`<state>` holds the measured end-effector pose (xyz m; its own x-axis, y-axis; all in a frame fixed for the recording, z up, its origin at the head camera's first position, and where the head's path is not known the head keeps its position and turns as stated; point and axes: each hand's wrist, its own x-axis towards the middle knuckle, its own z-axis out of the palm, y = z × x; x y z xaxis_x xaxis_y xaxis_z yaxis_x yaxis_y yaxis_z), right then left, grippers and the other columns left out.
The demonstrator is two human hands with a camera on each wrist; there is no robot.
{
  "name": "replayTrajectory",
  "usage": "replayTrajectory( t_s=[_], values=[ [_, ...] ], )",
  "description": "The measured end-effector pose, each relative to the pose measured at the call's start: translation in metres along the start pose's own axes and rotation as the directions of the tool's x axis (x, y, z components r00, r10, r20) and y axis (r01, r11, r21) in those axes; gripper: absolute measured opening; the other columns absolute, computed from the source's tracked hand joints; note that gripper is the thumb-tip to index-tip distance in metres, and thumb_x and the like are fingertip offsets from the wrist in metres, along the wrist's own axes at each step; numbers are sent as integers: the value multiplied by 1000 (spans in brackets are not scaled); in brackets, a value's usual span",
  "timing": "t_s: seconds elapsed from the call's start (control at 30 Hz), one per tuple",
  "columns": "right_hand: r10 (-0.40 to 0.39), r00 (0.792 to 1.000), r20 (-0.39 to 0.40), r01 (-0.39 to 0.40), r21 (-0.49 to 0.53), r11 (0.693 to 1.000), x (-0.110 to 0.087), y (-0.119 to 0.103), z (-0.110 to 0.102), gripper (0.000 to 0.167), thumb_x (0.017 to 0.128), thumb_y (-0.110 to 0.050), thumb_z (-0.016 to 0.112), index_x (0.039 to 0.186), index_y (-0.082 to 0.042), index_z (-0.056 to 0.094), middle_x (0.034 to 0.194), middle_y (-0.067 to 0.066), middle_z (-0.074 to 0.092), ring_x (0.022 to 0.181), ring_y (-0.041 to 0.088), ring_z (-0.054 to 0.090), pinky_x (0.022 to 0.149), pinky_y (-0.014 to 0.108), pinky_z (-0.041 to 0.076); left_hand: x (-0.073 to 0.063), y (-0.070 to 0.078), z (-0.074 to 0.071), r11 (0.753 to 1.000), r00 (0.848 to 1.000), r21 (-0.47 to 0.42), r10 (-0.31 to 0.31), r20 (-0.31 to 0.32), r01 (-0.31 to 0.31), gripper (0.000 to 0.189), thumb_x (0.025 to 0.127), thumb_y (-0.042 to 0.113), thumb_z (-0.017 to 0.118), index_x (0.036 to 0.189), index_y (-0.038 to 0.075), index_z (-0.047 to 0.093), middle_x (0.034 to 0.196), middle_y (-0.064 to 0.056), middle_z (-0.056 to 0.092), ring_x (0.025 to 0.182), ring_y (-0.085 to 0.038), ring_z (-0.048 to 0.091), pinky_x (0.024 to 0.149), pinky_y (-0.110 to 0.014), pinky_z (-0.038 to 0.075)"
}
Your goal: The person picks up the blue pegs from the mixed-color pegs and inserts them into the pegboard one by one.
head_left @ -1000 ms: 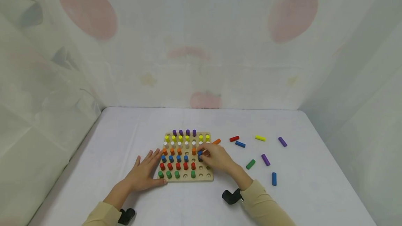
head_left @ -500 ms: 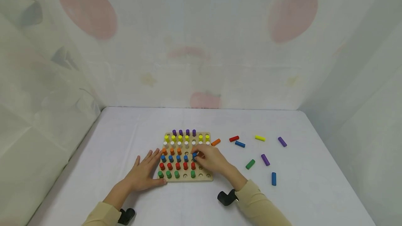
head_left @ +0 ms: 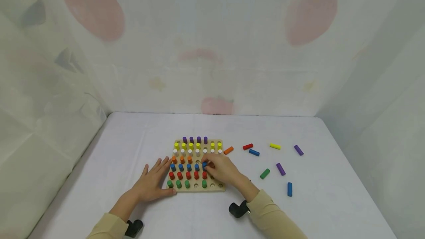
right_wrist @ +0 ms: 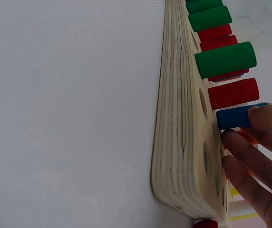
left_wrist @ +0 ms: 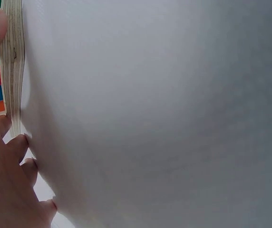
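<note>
A wooden pegboard (head_left: 209, 190) stands mid-table with rows of purple, yellow, white, orange, blue, red and green pegs upright in its holes. My right hand (head_left: 223, 169) is over its right half, thumb and fingertips pinching a blue peg (right_wrist: 233, 117) in the blue row. In the right wrist view that peg's lower end meets the board face beside a red peg (right_wrist: 234, 93). My left hand (head_left: 151, 185) lies with fingers spread along the board's left edge, thumb at the near left corner. Part of the orange row is hidden behind my right hand.
Loose pegs lie right of the board: orange (head_left: 228, 150), red (head_left: 247, 146), blue (head_left: 254, 152), yellow (head_left: 275, 146), green (head_left: 264, 173), purple (head_left: 280, 169), another purple (head_left: 299, 150) and another blue (head_left: 290, 189). A printed curtain (head_left: 212, 80) rises behind the table.
My right hand has moved a little left with the blue peg, from over the sixth column to the fifth in the blue row. The left hand has stayed still.
</note>
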<state>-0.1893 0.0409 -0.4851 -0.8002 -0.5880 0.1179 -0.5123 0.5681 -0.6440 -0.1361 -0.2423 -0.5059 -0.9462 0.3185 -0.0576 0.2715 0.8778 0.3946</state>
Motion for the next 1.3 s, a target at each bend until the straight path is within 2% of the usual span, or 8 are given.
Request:
replayTrajectory(
  t_s=[0.43, 0.83, 1.3],
  values=[
    [23, 1000, 9, -22, -35, 999, 0, -4, -3, 16, 88, -14, 62, 103, -20, 61, 94, -6, 64, 75, 2, 54, 68, 12, 47, -1, 3, -3, 1000, 1000, 5, 21, -20, -21, 105, 66, 70, 63, 147, 15, 25, 151, -10, 24, 138, -38, 20, 102, -69, 8],
    [-16, 1000, -12, 15, -53, 998, 0, -3, -2, 13, 87, -13, 63, 100, -18, 62, 87, -8, 61, 71, 3, 52, 64, 12, 47, 0, 1, -2, 1000, 1000, 18, 9, -5, -9, 106, 66, 71, 63, 147, 16, 23, 152, -9, 23, 139, -37, 19, 103, -68, 7],
    [-42, 999, 2, 42, -65, 997, -1, -3, -4, 15, 88, -15, 62, 103, -14, 65, 97, 0, 67, 77, 0, 55, 68, 12, 48, 0, 1, -2, 1000, 1000, 10, -7, 5, 6, 108, 65, 71, 64, 147, 16, 23, 153, -7, 22, 139, -36, 18, 104, -68, 6]
  ],
)
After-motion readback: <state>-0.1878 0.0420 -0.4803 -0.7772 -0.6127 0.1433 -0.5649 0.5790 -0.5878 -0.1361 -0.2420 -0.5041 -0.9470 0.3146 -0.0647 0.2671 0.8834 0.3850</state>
